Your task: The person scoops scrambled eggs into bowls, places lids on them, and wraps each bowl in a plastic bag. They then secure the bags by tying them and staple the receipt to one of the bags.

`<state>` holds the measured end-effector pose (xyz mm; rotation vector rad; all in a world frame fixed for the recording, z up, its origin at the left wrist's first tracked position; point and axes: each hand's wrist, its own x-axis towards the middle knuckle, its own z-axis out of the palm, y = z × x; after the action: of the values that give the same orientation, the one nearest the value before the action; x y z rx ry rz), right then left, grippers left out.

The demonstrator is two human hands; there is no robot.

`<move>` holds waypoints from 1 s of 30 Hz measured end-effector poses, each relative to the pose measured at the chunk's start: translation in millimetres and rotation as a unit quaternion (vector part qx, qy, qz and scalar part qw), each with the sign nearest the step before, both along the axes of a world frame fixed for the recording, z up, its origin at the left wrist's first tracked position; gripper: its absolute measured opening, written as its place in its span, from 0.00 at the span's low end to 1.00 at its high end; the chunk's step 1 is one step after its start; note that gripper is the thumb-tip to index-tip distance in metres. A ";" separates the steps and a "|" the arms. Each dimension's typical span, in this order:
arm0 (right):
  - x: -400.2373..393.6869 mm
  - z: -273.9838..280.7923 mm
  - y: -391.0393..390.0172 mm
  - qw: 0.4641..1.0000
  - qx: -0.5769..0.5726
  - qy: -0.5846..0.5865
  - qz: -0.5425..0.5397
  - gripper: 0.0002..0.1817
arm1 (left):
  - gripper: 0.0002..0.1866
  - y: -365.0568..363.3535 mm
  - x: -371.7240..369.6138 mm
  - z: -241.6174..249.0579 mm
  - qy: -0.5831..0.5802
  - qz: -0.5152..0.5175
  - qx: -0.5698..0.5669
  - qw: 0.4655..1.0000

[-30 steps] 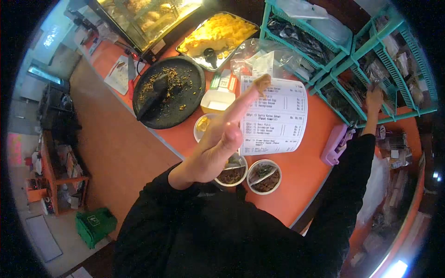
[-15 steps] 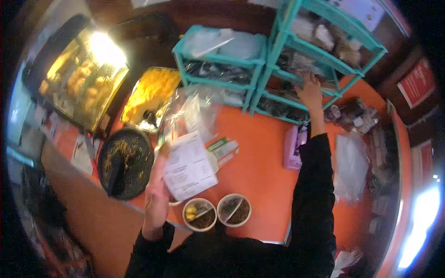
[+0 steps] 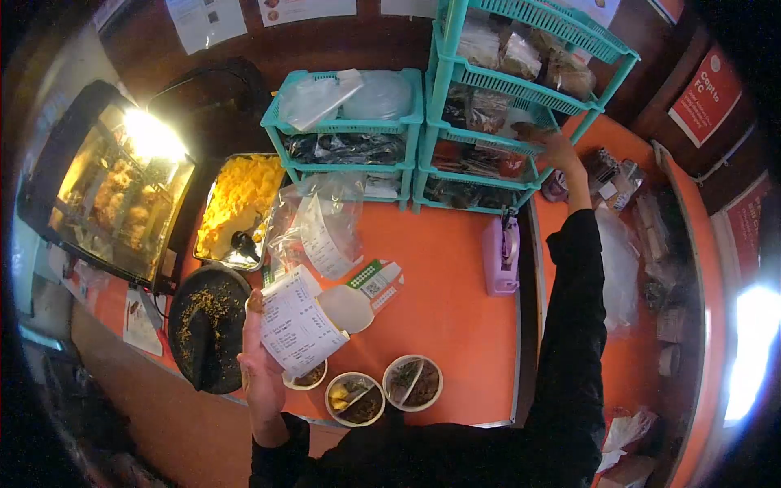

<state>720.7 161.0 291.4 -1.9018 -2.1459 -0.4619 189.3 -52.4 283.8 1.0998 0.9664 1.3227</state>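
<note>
My left hand (image 3: 262, 378) grips a printed paper receipt (image 3: 297, 321) between thumb and fingers, held up over the orange counter. My right arm stretches forward, and my right hand (image 3: 560, 153) reaches into the right side of a teal tiered rack (image 3: 492, 138). Its fingers are partly hidden inside a tier that holds dark, plastic-wrapped items. Below the receipt, two round tubs with dividers, a left one (image 3: 355, 400) and a right one (image 3: 413, 384), hold dark food; the left one also has yellow pieces. A third tub (image 3: 307, 376) is partly covered by the receipt.
Behind stands a shorter teal rack (image 3: 346, 167) with plastic lids on top. A tray of yellow food (image 3: 236, 203), a lit glass food warmer (image 3: 122, 195) and a black round pan (image 3: 210, 325) line the left. A purple tape dispenser (image 3: 501, 256) sits right of centre.
The view has shifted, showing more of the wall. My right hand has moved to the right end of the rack tier, its fingers now less visible. My left hand still holds the receipt.
</note>
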 end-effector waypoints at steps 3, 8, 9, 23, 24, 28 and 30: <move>38.3 -12.5 24.7 0.976 -0.095 0.183 -0.066 0.17 | 0.49 -1.0 -4.9 -3.9 -0.010 -0.004 0.004 1.000; -6.1 31.1 5.5 0.983 -0.065 0.119 -0.126 0.18 | 0.47 1.1 -13.4 -12.1 -0.022 -0.010 0.010 1.000; -6.0 27.9 12.8 0.982 -0.014 0.097 -0.165 0.19 | 0.47 1.7 -11.6 -10.7 -0.015 -0.007 0.008 1.000; 45.5 -41.6 94.4 0.972 0.143 -0.114 -0.151 0.20 | 0.45 -19.0 -42.7 -10.6 0.038 0.076 0.012 0.996; 51.2 -44.1 94.1 0.972 0.141 -0.116 -0.145 0.19 | 0.44 -18.7 -47.9 -15.3 0.025 0.093 0.010 0.995; 71.7 -61.3 77.8 0.974 0.142 -0.114 -0.135 0.18 | 0.41 -29.0 -49.1 -3.4 0.003 0.047 0.029 0.998; 81.0 -62.7 80.8 0.971 0.155 -0.112 -0.144 0.17 | 0.40 -39.8 -47.6 6.1 0.073 0.090 -0.024 0.993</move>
<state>801.6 241.8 228.7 -2.0595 -1.7851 -1.0475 141.7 -92.3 289.9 1.1050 1.2226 1.3700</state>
